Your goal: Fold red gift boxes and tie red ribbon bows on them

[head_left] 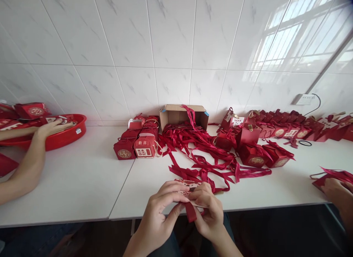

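At the table's front edge, my left hand and my right hand close round a small red-and-white printed gift box from both sides. Much of the box is covered by my fingers, so its full shape is hidden. A dark red strip hangs down between my thumbs; whether it is ribbon or a box flap I cannot tell. Just beyond my hands spreads a loose tangle of dark red ribbons, spilling out of a cardboard box lying open toward me.
Finished-looking red gift boxes stand left of the ribbons, and more red boxes fill the right side along the wall. At far left a person's arm reaches into a red basin. Another person's hand holds a red box at right.
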Tool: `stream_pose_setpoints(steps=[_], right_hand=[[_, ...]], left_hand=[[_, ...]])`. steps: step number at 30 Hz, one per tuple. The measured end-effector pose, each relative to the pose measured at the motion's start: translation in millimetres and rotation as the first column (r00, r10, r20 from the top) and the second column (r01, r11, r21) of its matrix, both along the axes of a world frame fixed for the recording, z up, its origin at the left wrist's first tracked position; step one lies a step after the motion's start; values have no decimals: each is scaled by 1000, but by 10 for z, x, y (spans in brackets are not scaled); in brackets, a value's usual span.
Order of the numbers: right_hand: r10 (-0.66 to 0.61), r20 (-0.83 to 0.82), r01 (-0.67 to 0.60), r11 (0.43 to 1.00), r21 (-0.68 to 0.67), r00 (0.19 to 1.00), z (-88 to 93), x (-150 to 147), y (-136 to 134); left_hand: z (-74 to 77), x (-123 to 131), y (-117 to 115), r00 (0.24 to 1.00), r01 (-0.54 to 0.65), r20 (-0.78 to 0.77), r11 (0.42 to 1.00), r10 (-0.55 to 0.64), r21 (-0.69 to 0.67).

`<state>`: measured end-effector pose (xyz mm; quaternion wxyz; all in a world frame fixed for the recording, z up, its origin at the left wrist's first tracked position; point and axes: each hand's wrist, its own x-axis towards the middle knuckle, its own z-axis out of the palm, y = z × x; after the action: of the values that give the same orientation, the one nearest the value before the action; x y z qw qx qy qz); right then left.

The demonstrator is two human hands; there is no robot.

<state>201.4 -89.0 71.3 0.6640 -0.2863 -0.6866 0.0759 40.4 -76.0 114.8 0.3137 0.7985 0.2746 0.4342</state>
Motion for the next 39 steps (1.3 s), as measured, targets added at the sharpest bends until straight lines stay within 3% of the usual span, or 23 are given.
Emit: stream_pose_setpoints(steps=[14,17,22,26,28,32,39], right_hand=[[-28,-110,12,988,-152,994,-97,-40,-23],[-28,-150,-5,977,-214,988,-93,-16,-16],[-41,-356,-90,934,-345,934,-115,46,-18],[-28,-471,-205,875,-438,882,-82,117,-38],[33,-445,-256,854,-453,895,-42,162,-42],[130,-280,-245,870,-428,951,42,233,-39],[12,-344,-158,903,-400,939,81,196,-56]], left_hand=[[32,8,5,996,9,-88,1000,-8,6],[-34,10,-9,994,-15,-110,1000,12,-23],[-247,31,27,974,-229,-26,969,227,-94],[-289,30,99,978,-204,-70,971,196,-126],[-274,21,119,984,-174,-57,975,168,-141],[-280,1,127,983,-184,-46,972,179,-147],[-382,36,120,971,-236,-46,967,233,-96]])
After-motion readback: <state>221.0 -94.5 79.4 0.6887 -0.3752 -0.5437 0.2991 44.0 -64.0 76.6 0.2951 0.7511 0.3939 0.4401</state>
